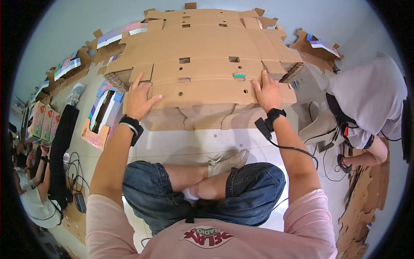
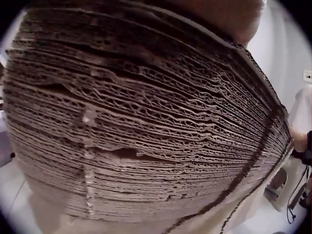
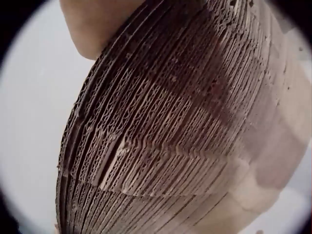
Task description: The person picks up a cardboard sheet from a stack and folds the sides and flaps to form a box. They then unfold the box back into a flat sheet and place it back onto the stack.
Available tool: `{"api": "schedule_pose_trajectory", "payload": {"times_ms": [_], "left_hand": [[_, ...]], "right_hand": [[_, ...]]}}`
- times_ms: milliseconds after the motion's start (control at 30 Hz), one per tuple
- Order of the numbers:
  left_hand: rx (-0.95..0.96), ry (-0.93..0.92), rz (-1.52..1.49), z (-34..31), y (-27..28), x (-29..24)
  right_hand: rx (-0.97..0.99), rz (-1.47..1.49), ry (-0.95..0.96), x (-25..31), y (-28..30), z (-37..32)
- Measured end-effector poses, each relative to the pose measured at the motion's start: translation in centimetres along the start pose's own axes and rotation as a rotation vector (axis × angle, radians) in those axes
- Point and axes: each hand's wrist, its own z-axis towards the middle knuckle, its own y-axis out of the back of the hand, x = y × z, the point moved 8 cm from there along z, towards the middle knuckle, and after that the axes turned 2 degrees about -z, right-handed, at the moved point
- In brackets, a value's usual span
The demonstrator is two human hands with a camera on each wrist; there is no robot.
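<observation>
A tall stack of flat brown die-cut cardboard sheets [image 1: 207, 47] stands in front of the seated person. The left hand [image 1: 140, 100] rests on the top sheet near its front left corner, fingers spread. On the front right part lies the right hand [image 1: 268, 93], fingers extended forward and thumb apart. Between the hands the top sheet has round holes and slots, one showing a green patch [image 1: 239, 76]. Layered corrugated edges [image 2: 146, 112] fill the left wrist view, with part of the left hand [image 2: 224, 17] above. In the right wrist view, the right hand [image 3: 100, 24] touches the upper edge of the layers [image 3: 161, 117].
A colourful printed box [image 1: 101, 118] stands left of the stack. More folded cardboard [image 1: 317, 47] lies behind at the right. Another person [image 1: 366, 101] sits at the right beside cables; others are at the far left. Cardboard pieces [image 1: 364, 203] cover the lower right floor.
</observation>
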Motion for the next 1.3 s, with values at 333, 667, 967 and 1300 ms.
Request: {"api": "schedule_pose_trajectory", "payload": {"times_ms": [333,667,967,1300], "left_hand": [[0.138,-0.203,0.135,-1.4,0.5,-1.6],[0.206,-0.13,0.133,-0.5,-0.1,-0.2],[0.104,-0.05,0.274,-2.0,0.0,-1.2],[0.068,-0.017,0.188,-3.0,1.2,0.0]], "right_hand": [[0.316,-0.005,0.328,-0.4,-0.1,-1.0],[0.226,0.038,0.313,0.0,0.4,-0.6],[0.139,-0.009,0.282,0.6,0.7,-1.7],[0.045,-0.067,0.273,0.3,0.5,-2.1]]}}
